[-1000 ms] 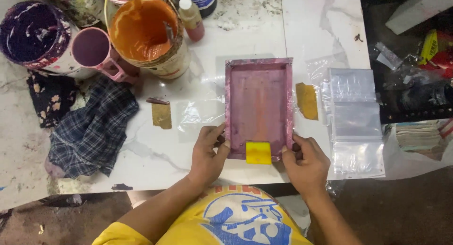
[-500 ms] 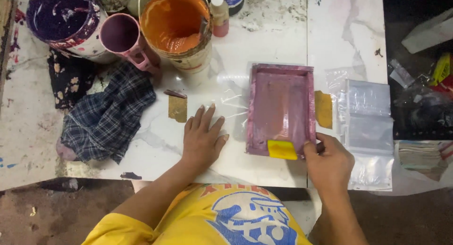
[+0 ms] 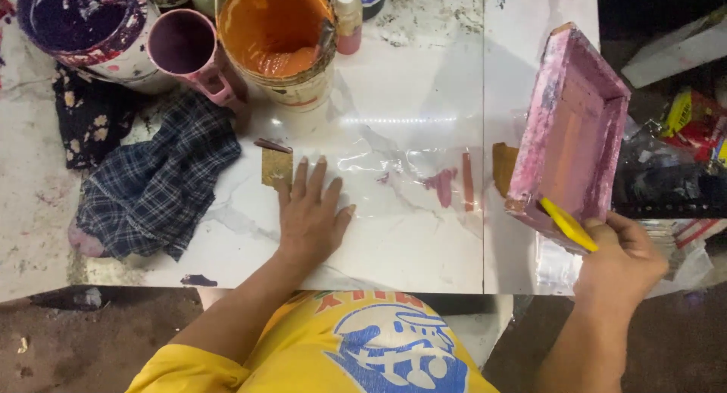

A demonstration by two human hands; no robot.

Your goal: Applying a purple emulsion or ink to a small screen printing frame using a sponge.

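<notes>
My right hand (image 3: 621, 264) grips the near edge of a pink-stained wooden screen frame (image 3: 572, 128) together with a yellow scraper (image 3: 568, 225), and the frame is tilted up off the table at the right. My left hand (image 3: 310, 211) lies flat, fingers spread, on a clear plastic sheet (image 3: 401, 173) on the white marble table (image 3: 409, 82). Pink print marks (image 3: 447, 182) show on the sheet where the frame lay. A small brown card piece (image 3: 276, 167) sits by my left fingertips.
At the back stand an orange paint bucket (image 3: 276, 37), a pink mug (image 3: 185, 45), a purple paint bucket (image 3: 83, 22) and a small bottle (image 3: 348, 10). A plaid cloth (image 3: 155, 188) lies left. Clear bags (image 3: 560, 268) and clutter sit at the right edge.
My right hand has lifted the frame off the sheet and swung it up to the right. My left hand left the frame and now presses flat on the plastic sheet.
</notes>
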